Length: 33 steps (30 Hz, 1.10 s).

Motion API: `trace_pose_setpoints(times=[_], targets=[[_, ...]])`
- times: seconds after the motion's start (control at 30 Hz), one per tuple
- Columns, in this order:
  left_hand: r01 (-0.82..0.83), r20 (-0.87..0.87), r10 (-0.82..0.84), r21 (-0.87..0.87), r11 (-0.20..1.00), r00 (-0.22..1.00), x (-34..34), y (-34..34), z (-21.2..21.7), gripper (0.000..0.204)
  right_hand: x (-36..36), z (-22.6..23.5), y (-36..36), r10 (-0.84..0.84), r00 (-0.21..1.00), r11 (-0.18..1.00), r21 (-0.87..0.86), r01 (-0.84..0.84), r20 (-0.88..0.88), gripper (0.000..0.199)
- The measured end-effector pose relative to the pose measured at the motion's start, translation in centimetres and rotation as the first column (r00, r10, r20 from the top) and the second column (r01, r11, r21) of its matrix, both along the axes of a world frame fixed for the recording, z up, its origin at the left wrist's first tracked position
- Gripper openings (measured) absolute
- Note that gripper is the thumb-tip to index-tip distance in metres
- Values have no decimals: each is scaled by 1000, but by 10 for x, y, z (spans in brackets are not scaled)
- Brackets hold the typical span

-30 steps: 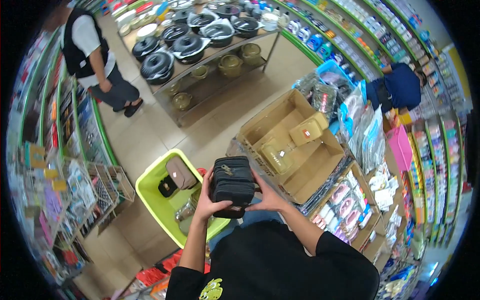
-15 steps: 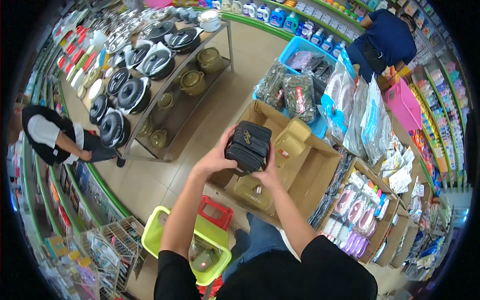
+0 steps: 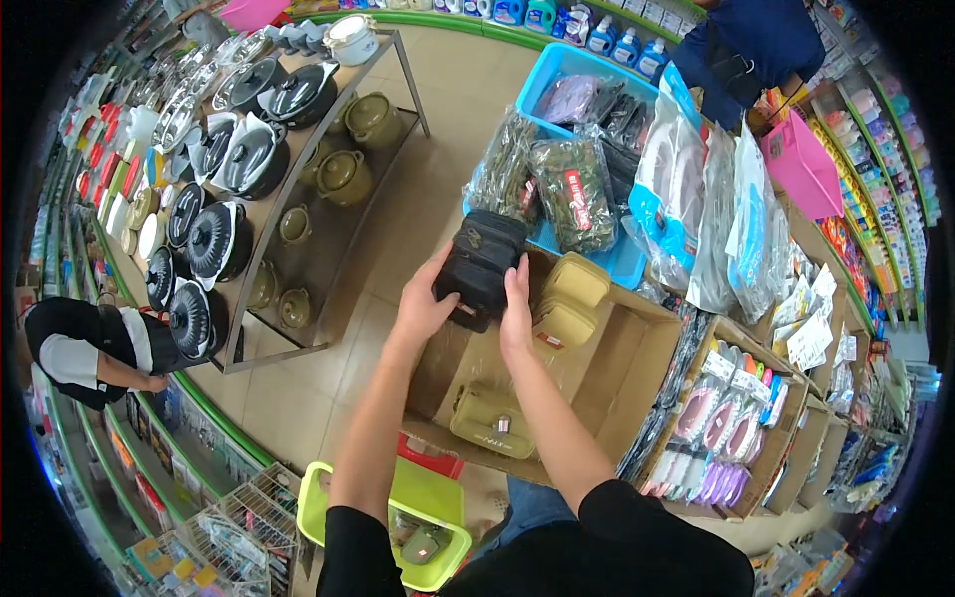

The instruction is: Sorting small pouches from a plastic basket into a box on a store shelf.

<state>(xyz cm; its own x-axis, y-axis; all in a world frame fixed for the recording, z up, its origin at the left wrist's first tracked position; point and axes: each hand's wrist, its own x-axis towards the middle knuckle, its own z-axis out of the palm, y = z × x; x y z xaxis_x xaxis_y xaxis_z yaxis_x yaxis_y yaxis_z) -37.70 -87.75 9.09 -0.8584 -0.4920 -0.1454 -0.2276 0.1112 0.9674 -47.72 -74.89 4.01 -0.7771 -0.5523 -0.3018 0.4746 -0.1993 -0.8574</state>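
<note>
- Nearest, at the lower edge: a lime-green basket [image 3: 328, 497] on the floor, a small dark item inside, a red piece just behind it.
- Above that, a large open cardboard box [image 3: 637, 368]; one olive pouch [image 3: 487, 420] lying near its front wall, two tan pouches [image 3: 569, 298] stacked against its far wall.
- Over the box's far left corner: a stack of black pouches [image 3: 479, 267], pressed between both hands.
- Left hand [image 3: 423, 306] cupped against the stack's left side, thumb up along the edge; grip closed on the stack.
- Right hand [image 3: 515, 316] flat against the stack's right side, fingers pointing up; grip likewise clamped on the stack.
- Just beyond the stack: camouflage-patterned packets [image 3: 572, 194] leaning on a blue crate [image 3: 557, 75].
- Right of the box: hanging clear-wrapped goods [image 3: 696, 199] and a carton of pastel items [image 3: 716, 418].
- Left, across the floor: a metal shelf [image 3: 328, 214] with black lidded pots and olive-green pots.
- Far left edge: a crouching person [image 3: 85, 348] in black and white.
- Far top right: another person [image 3: 756, 45] in dark blue, beside a pink basket [image 3: 801, 164].
</note>
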Motion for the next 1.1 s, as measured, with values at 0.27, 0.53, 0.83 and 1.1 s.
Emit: trace_pose_setpoints(times=[0.27,0.53,0.83,1.1], targets=[[-244,84,355,-580,777,931,-2,73,5,88,2,16,5,103,928,926,374,41,-359,82],[-363,67,500,-606,708,864,-27,101,-3,105,-92,67,-10,553,443,756,648,88,-706,51],[-441,60,625,-656,612,778,-49,90,-28,104,-130,41,-27,730,451,642,743,-191,-514,44],[-508,-1,670,-654,561,742,-51,92,-28,104,-128,35,-22,706,535,627,761,-168,-464,48]])
